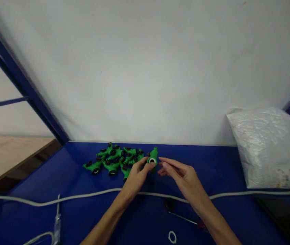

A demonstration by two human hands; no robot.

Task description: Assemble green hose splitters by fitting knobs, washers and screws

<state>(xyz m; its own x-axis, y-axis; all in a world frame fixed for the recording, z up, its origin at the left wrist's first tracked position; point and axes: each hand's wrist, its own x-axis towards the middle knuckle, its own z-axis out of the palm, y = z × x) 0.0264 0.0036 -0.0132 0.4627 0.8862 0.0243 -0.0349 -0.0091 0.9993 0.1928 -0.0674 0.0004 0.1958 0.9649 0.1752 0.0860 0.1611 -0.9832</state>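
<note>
Low in the frame a small white ring (171, 237) lies on the blue surface (224, 166). Above it, both forearms reach up to centre. The left hand (136, 177) pinches a green plastic hose fitting (152, 159), white opening facing the camera; it is best held steady and square. The right hand (183, 175), fingers loosely extended, touches its right side. A pile of green fittings (114, 159) lies just left.

A glossy dark-blue table (216, 160) carries everything. A heap of green plastic hose fittings with black rings (114, 160) lies at its far edge. Right of the heap rests a bulging white plastic bag (267, 146); nearer than it runs a white cable (83, 195), then a small white ring (171, 237).
</note>
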